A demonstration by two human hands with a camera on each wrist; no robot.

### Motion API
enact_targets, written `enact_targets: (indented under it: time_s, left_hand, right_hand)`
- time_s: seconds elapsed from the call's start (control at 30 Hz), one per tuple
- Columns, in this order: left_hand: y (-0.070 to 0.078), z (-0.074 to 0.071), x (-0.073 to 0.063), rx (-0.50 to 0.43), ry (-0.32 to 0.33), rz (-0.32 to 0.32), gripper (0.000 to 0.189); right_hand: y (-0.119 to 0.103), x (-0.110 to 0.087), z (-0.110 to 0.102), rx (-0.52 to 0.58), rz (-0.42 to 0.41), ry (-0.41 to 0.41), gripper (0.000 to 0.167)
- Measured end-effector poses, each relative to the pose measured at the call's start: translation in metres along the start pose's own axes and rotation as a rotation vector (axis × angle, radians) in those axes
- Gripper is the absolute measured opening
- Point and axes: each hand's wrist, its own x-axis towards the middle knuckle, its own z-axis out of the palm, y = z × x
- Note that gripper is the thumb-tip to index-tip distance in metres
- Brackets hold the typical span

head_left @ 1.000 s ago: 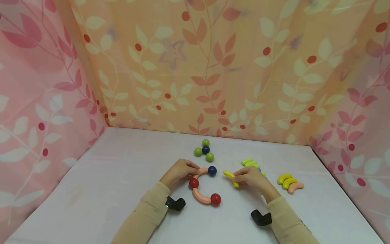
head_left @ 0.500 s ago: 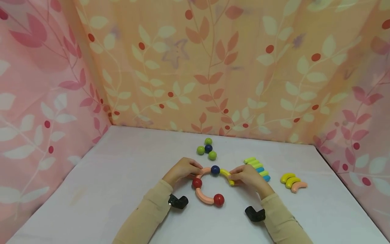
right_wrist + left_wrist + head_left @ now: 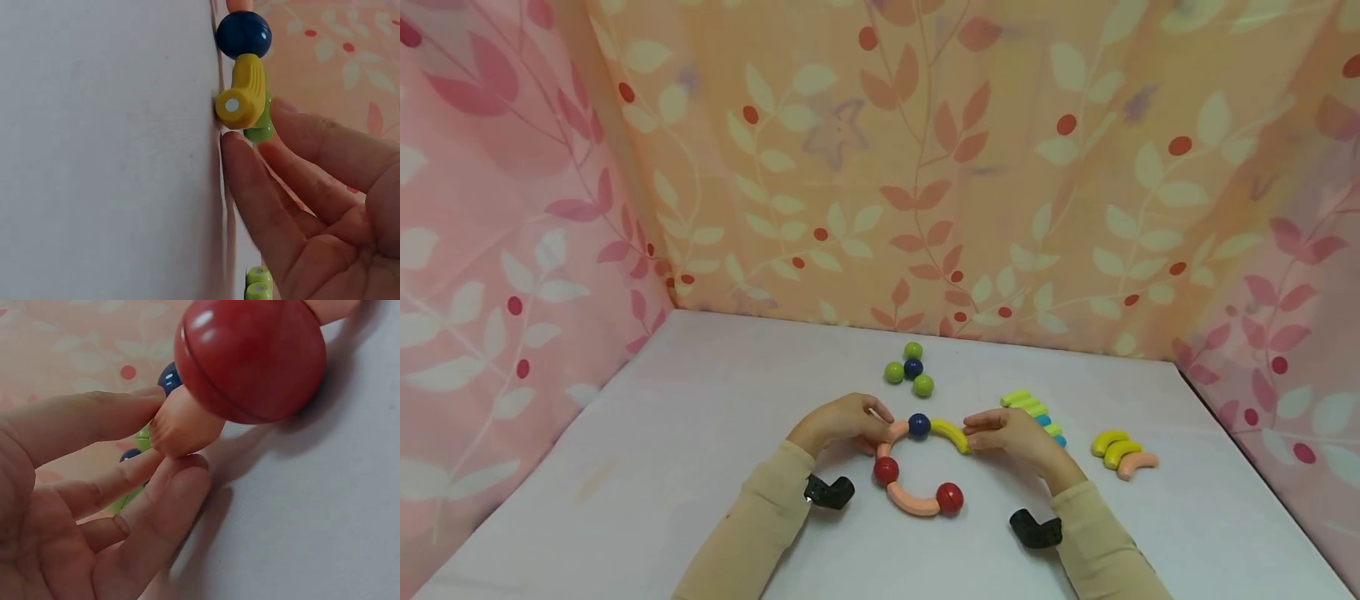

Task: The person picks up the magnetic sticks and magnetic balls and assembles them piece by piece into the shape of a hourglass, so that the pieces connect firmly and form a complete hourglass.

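My left hand [image 3: 844,423] pinches the upper peach curved rod [image 3: 187,425] between thumb and fingers. This rod links a red ball [image 3: 886,470] to a dark blue ball [image 3: 919,426]. A yellow curved rod [image 3: 951,434] extends from the blue ball toward the right. Below, another peach curved rod [image 3: 913,502] joins the first red ball to a second red ball [image 3: 950,498], so the chain forms an arc opening to the right. My right hand [image 3: 1015,437] is beside the yellow rod's free end, fingers spread and holding nothing; a pale round disc shows on that end in the right wrist view.
Several green balls [image 3: 922,385] surround another blue ball [image 3: 913,368] farther back. Green and blue straight rods [image 3: 1030,406] lie partly behind the right hand. Two yellow curved rods [image 3: 1122,454] and a peach one [image 3: 1138,464] sit at right on the white-covered table [image 3: 737,367].
My right hand brought the yellow rod left to the blue ball, where it joined the chain, then let go and spread its fingers. The chain's lower part shifted slightly toward me.
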Motion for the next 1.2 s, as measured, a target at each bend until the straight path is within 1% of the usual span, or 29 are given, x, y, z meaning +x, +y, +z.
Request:
enact_targets:
  time_s: [0.07,0.13,0.23,0.3,0.43,0.5,0.57,0.67,0.77,0.87,0.97,1.1,1.2]
  left_hand:
    - [0.0,0.0,0.0,-0.027,-0.004,0.014,0.035]
    - [0.0,0.001,0.001,-0.044,-0.007,0.045,0.037]
    - [0.0,0.001,0.002,-0.043,-0.008,0.084,0.035]
    - [0.0,0.0,0.002,-0.026,-0.009,0.092,0.032]
    - [0.0,-0.003,0.0,0.003,-0.032,0.066,0.028]
    - [-0.001,-0.006,-0.001,0.026,-0.047,0.056,0.028]
    - [-0.001,-0.008,-0.001,0.041,-0.055,0.049,0.028]
    - [-0.001,-0.01,0.0,0.038,-0.055,0.075,0.034]
    - [-0.001,-0.008,0.002,0.026,-0.062,0.125,0.041]
    - [0.001,-0.005,0.003,0.057,-0.064,0.155,0.045]
    - [0.001,-0.003,0.004,0.088,-0.064,0.149,0.043]
    - [0.001,-0.007,0.001,0.115,-0.077,0.125,0.041]
    - [0.002,-0.012,-0.003,0.154,-0.086,0.088,0.037]
  right_hand:
    - [0.0,0.0,0.0,0.01,0.005,-0.007,0.042]
    - [0.0,0.0,0.0,0.011,0.013,-0.014,0.042]
    - [0.0,0.001,0.0,0.017,0.014,-0.025,0.042]
    - [0.0,0.001,0.0,0.025,0.008,-0.029,0.04]
    - [-0.002,-0.001,-0.001,0.045,0.017,-0.049,0.033]
    - [-0.004,-0.003,-0.001,0.032,0.019,-0.089,0.031]
    - [-0.006,-0.006,0.0,0.01,0.009,-0.152,0.031]
    - [-0.01,-0.009,0.001,-0.027,-0.028,-0.256,0.032]
    - [-0.014,-0.012,0.005,-0.056,-0.052,-0.336,0.033]
    - [-0.019,-0.015,0.01,-0.081,-0.06,-0.391,0.032]
    - [-0.022,-0.018,0.014,-0.111,-0.083,-0.435,0.032]
    - [-0.024,-0.019,0.018,-0.15,-0.128,-0.449,0.029]
    - [-0.023,-0.019,0.017,-0.166,-0.144,-0.39,0.025]
